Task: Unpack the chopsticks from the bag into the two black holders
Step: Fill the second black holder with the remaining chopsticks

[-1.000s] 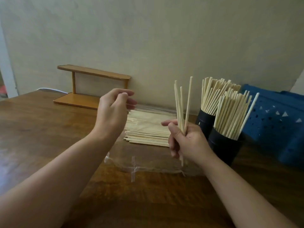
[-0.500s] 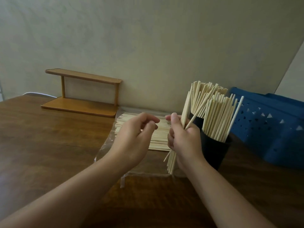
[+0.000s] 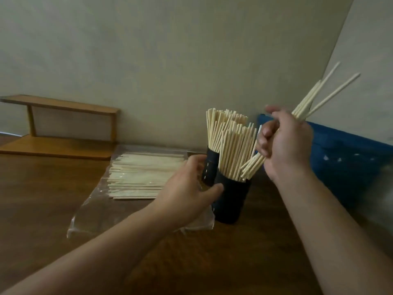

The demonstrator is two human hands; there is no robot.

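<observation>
Chopsticks (image 3: pixel 253 167) fill the person's right hand (image 3: pixel 285 143), a small bundle clenched in the fist and slanting from lower left, where the ends dip at the rim of the near black holder (image 3: pixel 230 201), up to the far right, where two tips splay apart. The left hand (image 3: pixel 187 188) is spread loose with nothing in it, its thumb and fingers just at the near holder's left wall; I cannot tell whether they press on it or only stand beside it. That holder already looks crammed, and so does the far holder (image 3: pixel 211 167) tucked just behind it on the left. Plenty of sticks remain in a flat stack (image 3: pixel 144 173) lying on the clear bag (image 3: pixel 106 213) on the wooden table (image 3: pixel 63 199), left of the holders. To my eye the step in hand is feeding this bundle into the near holder, and the sound way is to brace the holder firmly with the left hand, tip the bundle closer to upright, gather the two straying tips, and work the lower ends into a gap at the right edge rather than forcing them down on the packed ends. Pushed at this slant, the bundle would likely shove the holder over or lever its neighbours out.
</observation>
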